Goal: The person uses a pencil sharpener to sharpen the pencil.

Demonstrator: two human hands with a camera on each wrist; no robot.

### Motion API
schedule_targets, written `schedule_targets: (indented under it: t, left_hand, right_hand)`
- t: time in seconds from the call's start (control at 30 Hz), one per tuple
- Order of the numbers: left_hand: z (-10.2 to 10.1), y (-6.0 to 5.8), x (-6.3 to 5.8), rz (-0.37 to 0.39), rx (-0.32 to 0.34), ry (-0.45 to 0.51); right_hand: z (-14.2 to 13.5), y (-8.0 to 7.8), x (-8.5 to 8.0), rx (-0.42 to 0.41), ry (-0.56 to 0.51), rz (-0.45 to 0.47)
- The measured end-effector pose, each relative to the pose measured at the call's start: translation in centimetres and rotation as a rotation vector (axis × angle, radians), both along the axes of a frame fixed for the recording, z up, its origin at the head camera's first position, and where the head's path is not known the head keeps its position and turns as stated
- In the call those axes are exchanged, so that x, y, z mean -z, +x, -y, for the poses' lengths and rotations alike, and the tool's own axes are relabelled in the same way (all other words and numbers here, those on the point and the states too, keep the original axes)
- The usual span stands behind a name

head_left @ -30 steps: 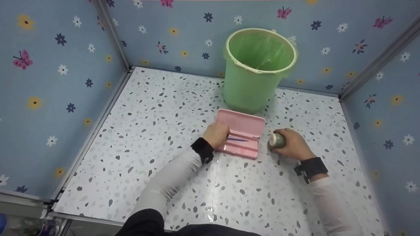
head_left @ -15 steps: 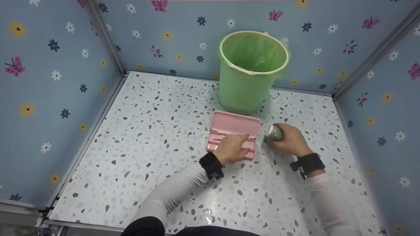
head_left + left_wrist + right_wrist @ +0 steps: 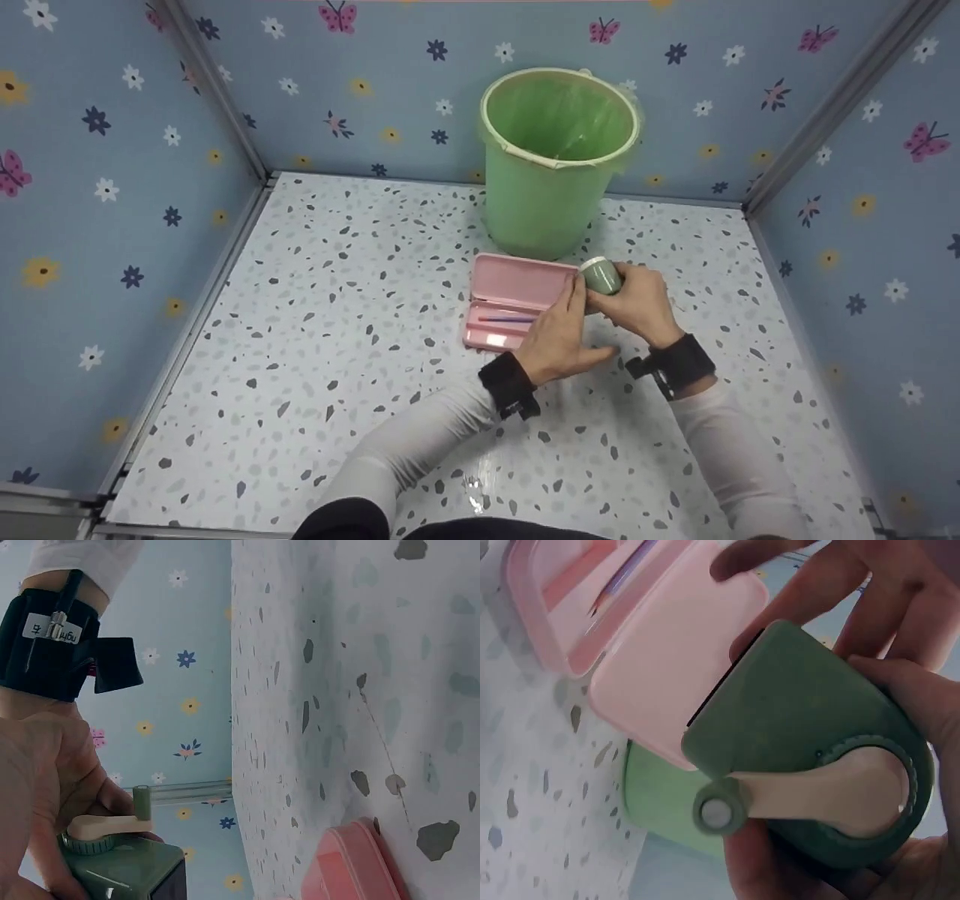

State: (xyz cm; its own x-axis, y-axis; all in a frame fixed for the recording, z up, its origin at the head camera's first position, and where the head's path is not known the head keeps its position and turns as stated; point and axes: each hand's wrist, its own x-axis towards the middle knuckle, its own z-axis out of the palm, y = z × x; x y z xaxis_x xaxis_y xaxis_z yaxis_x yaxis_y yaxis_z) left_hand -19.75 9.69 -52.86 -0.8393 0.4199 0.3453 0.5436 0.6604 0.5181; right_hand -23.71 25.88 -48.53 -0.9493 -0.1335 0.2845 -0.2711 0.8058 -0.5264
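Observation:
A green hand-crank pencil sharpener (image 3: 602, 276) with a cream crank (image 3: 817, 791) is held up by my right hand (image 3: 643, 301), fingers wrapped round its body. My left hand (image 3: 555, 341) reaches across beside it with fingers extended and thumb spread. Its fingertips are at the sharpener; whether they touch it I cannot tell. Partly behind the left hand, the pink pencil case (image 3: 510, 279) lies with its lid raised. In its tray is a blue-purple pencil (image 3: 504, 319), its sharpened point showing in the right wrist view.
A green bin (image 3: 536, 206) with a clear liner stands right behind the pencil case. Blue flowered panels (image 3: 375, 97) enclose the speckled white table (image 3: 337, 322) at the back and both sides.
My left hand has left the pencil in the case and moved right to the sharpener. My right hand has brought the sharpener leftward, close to the case, and turned it more upright.

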Motion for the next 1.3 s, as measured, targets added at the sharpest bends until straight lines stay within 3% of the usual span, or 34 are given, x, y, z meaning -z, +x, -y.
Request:
schedule_targets:
  t: [0.27, 0.47, 0.67, 0.73, 0.87, 1.07, 1.2, 1.3]
  left_hand:
    - [1.9, -2.4, -0.4, 0.059, -0.062, 0.205]
    - [3.5, -3.7, -0.8, 0.230, -0.094, 0.314]
    - [5.3, -4.7, -0.9, 0.325, 0.015, 0.474]
    - [5.8, -4.9, -1.0, 0.401, 0.069, 0.576]
    - [6.3, -5.1, -1.7, 0.495, 0.150, 0.688]
    - [6.9, -4.3, -3.9, 0.577, 0.304, 0.736]
    - [7.3, -3.8, -5.0, 0.592, 0.344, 0.710]
    - [7.3, -4.2, -4.8, 0.590, 0.364, 0.669]
  right_hand:
    - [1.0, 1.3, -0.8, -0.218, -0.260, 0.123]
    - [1.8, 2.3, -1.3, -0.303, -0.407, 0.159]
    - [2.2, 2.9, -2.4, -0.363, -0.499, 0.108]
    - [1.9, 3.0, -2.6, -0.347, -0.520, 0.106]
    - [1.2, 2.4, -1.9, -0.314, -0.585, 0.166]
    - [1.4, 1.3, -0.3, -0.426, -0.649, 0.241]
    - [1.8, 1.0, 0.0, -0.505, -0.677, 0.204]
    - [1.9, 0.8, -0.1, -0.544, -0.694, 0.178]
